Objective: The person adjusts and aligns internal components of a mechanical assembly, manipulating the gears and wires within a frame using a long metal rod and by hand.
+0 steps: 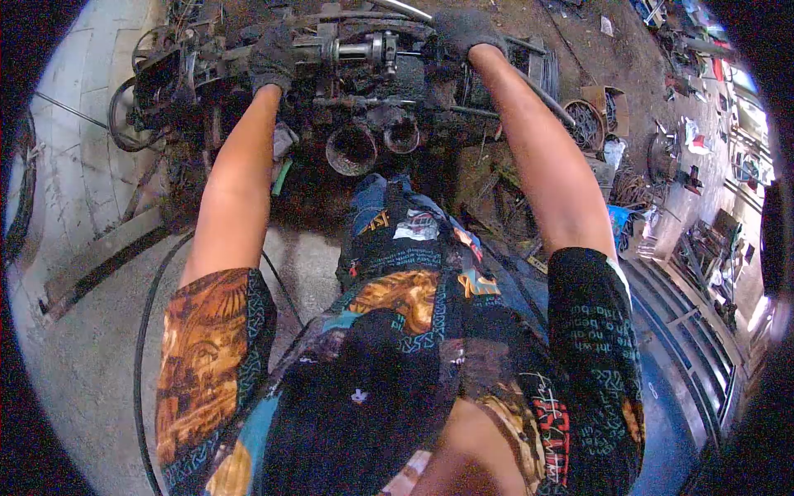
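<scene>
Both my hands wear dark gloves and reach to a greasy black machine (322,78) at the top of the head view. My left hand (271,56) lies on the machine's left part, its fingers hard to tell from the dark metal. To the right, my right hand (467,35) is closed at the machine's right end, near a long metal rod (405,10); what it grips is not clear. Between the hands sits a shiny metal shaft with a collar (364,50). Two round pipe openings, a larger one (351,150) and a smaller one (402,135), face me below it.
A cable (147,331) runs along the floor at left, by a metal bar (103,273). On the right are a coil of wire (585,124), a cardboard box (616,112), scattered scrap, a blue bag (619,221) and a slatted metal frame (686,331).
</scene>
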`<control>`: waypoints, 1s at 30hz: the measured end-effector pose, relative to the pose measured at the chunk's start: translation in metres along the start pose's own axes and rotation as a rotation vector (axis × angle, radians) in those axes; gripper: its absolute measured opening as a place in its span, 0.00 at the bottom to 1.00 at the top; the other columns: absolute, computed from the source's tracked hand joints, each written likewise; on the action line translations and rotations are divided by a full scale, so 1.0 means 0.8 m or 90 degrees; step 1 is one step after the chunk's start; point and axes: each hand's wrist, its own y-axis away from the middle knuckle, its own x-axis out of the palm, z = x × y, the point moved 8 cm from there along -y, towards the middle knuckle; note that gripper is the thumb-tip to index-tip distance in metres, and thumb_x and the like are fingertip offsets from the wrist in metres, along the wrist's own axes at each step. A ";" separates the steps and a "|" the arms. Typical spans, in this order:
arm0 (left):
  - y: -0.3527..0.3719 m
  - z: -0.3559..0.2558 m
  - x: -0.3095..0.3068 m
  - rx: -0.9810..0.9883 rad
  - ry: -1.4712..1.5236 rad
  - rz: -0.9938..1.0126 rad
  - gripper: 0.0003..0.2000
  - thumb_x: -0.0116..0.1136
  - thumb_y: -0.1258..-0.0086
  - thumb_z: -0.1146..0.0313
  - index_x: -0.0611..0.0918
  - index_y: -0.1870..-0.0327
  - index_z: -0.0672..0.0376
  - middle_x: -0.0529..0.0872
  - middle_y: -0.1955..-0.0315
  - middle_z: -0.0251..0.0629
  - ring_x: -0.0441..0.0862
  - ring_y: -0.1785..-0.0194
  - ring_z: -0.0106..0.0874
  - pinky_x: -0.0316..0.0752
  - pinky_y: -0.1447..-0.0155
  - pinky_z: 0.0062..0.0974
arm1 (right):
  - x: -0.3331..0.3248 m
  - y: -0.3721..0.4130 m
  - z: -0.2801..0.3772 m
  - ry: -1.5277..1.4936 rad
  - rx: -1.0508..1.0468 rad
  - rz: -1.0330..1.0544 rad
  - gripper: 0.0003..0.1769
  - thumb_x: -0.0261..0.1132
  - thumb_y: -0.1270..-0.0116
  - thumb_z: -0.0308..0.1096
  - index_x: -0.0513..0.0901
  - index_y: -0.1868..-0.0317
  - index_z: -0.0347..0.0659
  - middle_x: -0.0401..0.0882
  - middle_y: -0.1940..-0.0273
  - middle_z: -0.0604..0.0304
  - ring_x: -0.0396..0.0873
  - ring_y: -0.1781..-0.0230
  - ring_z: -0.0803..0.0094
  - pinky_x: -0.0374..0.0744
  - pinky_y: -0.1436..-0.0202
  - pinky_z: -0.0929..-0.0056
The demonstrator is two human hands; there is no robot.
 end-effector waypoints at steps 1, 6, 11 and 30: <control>0.001 -0.005 0.007 0.056 -0.097 0.066 0.15 0.45 0.29 0.63 0.78 0.46 0.55 0.80 0.48 0.47 0.78 0.47 0.47 0.73 0.44 0.42 | 0.002 0.000 0.000 0.001 -0.001 0.002 0.19 0.53 0.37 0.44 0.86 0.57 0.45 0.83 0.55 0.47 0.82 0.54 0.49 0.78 0.50 0.53; -0.003 0.014 0.018 0.049 -0.121 0.018 0.15 0.45 0.29 0.63 0.78 0.47 0.55 0.80 0.49 0.47 0.78 0.47 0.47 0.73 0.45 0.42 | 0.000 -0.008 0.013 0.048 -0.035 -0.021 0.18 0.55 0.38 0.42 0.85 0.55 0.45 0.83 0.56 0.47 0.83 0.55 0.51 0.79 0.52 0.54; -0.009 0.020 0.018 0.055 -0.153 -0.051 0.15 0.46 0.30 0.63 0.78 0.47 0.55 0.81 0.50 0.47 0.79 0.48 0.47 0.74 0.45 0.43 | 0.002 -0.007 0.020 0.091 -0.049 0.029 0.18 0.55 0.38 0.42 0.85 0.54 0.45 0.83 0.55 0.47 0.83 0.54 0.51 0.79 0.51 0.55; 0.045 -0.037 -0.104 -0.092 0.015 -0.138 0.18 0.45 0.25 0.57 0.78 0.47 0.60 0.80 0.50 0.54 0.78 0.48 0.50 0.73 0.46 0.44 | -0.004 -0.047 0.035 0.086 -0.116 -0.056 0.16 0.58 0.41 0.41 0.87 0.61 0.42 0.84 0.61 0.45 0.84 0.59 0.51 0.80 0.57 0.57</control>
